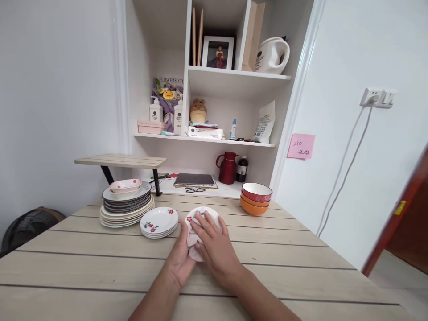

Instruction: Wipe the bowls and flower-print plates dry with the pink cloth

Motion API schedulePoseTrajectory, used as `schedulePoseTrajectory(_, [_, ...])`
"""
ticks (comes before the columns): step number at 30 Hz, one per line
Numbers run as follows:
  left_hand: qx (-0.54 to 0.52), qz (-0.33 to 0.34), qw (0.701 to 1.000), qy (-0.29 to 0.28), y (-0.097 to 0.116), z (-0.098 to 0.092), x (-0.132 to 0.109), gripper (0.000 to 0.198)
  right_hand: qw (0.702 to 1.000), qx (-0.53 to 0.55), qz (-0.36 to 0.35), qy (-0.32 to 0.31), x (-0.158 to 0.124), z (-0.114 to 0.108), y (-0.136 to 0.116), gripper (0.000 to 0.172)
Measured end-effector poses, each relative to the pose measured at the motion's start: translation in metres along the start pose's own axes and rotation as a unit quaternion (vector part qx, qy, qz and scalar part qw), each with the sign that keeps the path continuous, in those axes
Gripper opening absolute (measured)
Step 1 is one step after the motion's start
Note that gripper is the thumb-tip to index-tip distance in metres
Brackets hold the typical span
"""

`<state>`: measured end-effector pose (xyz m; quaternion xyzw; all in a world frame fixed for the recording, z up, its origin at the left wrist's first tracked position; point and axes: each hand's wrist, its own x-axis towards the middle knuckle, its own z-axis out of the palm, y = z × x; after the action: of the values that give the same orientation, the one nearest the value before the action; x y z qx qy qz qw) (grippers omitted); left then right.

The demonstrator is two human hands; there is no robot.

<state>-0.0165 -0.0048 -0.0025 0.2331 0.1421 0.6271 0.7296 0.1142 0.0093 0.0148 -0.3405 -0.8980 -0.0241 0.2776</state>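
Observation:
A small white plate with red flowers [189, 219] is held up over the wooden table, between my hands. My left hand [182, 256] grips its lower left side, thumb along the rim. A pale pinkish cloth [193, 241] lies against the plate and hangs below it. Pressed on the cloth over the plate's face is my right hand [214, 240], fingers pointing up and left. Left of them sits a short stack of similar flowered plates [159, 221].
Stacked plates [127, 209] with a pink-dotted dish [125, 184] on top stand at the left by a raised wooden shelf [120, 161]. Nested red and orange bowls [254, 200] are at the back right. Behind are a laptop [195, 179] and a red jug [228, 168].

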Motion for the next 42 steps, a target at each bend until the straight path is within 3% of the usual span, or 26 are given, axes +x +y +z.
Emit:
schedulePoseTrajectory(6, [0.089,-0.021,0.996,0.009,-0.015,0.004,-0.002,0.053,0.996,0.033,0.086,-0.001,0.005,0.004,0.019,0.06])
schedulePoseTrajectory(10, [0.119,0.008,0.989,0.084,-0.015,-0.001,-0.001,0.052,0.97,0.235,0.057,-0.026,0.0,-0.007,0.029,0.082])
schedulePoseTrajectory(12, [0.096,0.033,0.987,0.124,-0.011,-0.004,0.0,0.052,0.928,0.361,0.093,0.027,-0.003,-0.012,0.035,0.073])
schedulePoseTrajectory(14, [0.069,0.056,0.985,0.148,-0.005,-0.005,0.001,0.052,0.873,0.44,0.183,0.106,-0.005,-0.013,0.041,0.062])
schedulePoseTrajectory(16, [0.053,0.073,0.984,0.156,0.002,-0.005,0.002,0.052,0.821,0.477,0.28,0.14,-0.006,-0.011,0.045,0.06])
schedulePoseTrajectory(18, [0.043,0.084,0.984,0.153,0.006,-0.003,0.002,0.052,0.778,0.529,0.321,0.107,-0.008,-0.007,0.044,0.059])
schedulePoseTrajectory(22, [0.052,0.074,0.988,0.123,0.003,0.004,-0.004,0.051,0.662,0.702,0.262,-0.005,-0.009,-0.005,0.024,0.055])
schedulePoseTrajectory(24, [0.089,0.063,0.988,0.111,-0.001,0.005,-0.007,0.051,0.608,0.748,0.266,-0.028,-0.008,-0.005,0.012,0.055])
schedulePoseTrajectory(27, [0.199,0.084,0.967,0.138,-0.003,0.003,-0.008,0.054,0.558,0.772,0.304,-0.028,-0.005,-0.003,0.002,0.048])
schedulePoseTrajectory(29, [0.316,0.141,0.92,0.183,-0.001,-0.003,-0.004,0.059,0.515,0.791,0.328,-0.02,-0.001,0.0,0.001,0.045])
schedulePoseTrajectory(32, [0.485,0.268,0.792,0.256,0.005,-0.013,0.003,0.069,0.453,0.823,0.343,0.012,0.005,0.004,0.005,0.044])
schedulePoseTrajectory(35, [0.589,0.342,0.675,0.284,0.009,-0.02,0.005,0.073,0.396,0.848,0.351,0.036,0.009,0.007,0.012,0.045])
schedulePoseTrajectory(39, [0.71,0.41,0.513,0.254,0.006,-0.021,0.002,0.061,0.325,0.871,0.362,0.071,0.007,0.013,0.015,0.047])
schedulePoseTrajectory(40, [0.729,0.416,0.494,0.228,0.004,-0.021,0.002,0.059,0.321,0.872,0.363,0.076,0.006,0.015,0.014,0.047])
schedulePoseTrajectory(42, [0.762,0.404,0.484,0.145,-0.001,-0.022,0.002,0.059,0.318,0.873,0.362,0.077,0.005,0.018,0.009,0.047])
